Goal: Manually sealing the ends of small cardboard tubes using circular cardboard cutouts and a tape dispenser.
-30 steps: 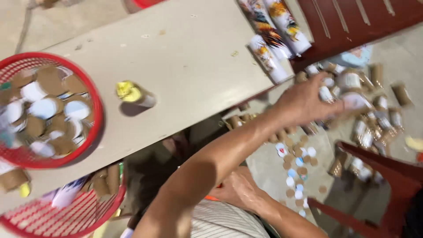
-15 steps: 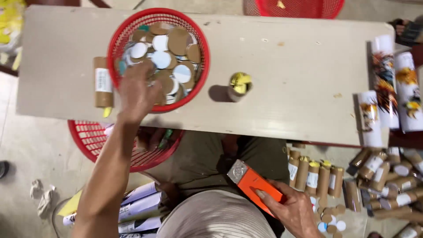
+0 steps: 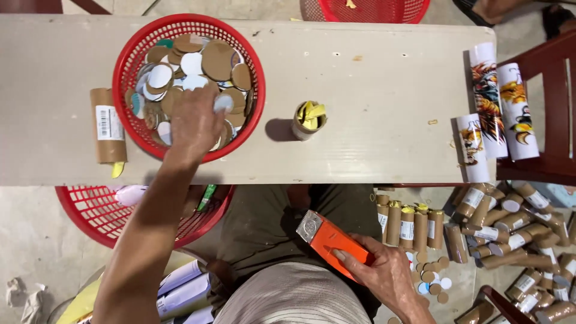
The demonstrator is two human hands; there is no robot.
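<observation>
My left hand [image 3: 195,123] is down in the red basket [image 3: 129,57] at the counter's [image 3: 372,78] far-left part, palm over the pile of cardboard discs [image 3: 217,60]. The fingers are curled into the pile, but I cannot tell whether they already pinch a disc; the back of the hand hides the tips. My right hand [image 3: 384,276] sits low over my lap, fingers wrapped around the orange tape dispenser [image 3: 330,240], toothed end pointing up and left.

To do this pick well, I judge it best to slide one disc off the top with thumb and forefinger rather than dig, since the discs overlap loosely and several could lift together. An open tube [image 3: 309,120] with yellow scraps inside stands upright near the counter's middle, just right of the basket; another brown tube [image 3: 108,126] lies by the left edge, touching the basket's rim. I should keep the wrist clear of the rim.
</observation>
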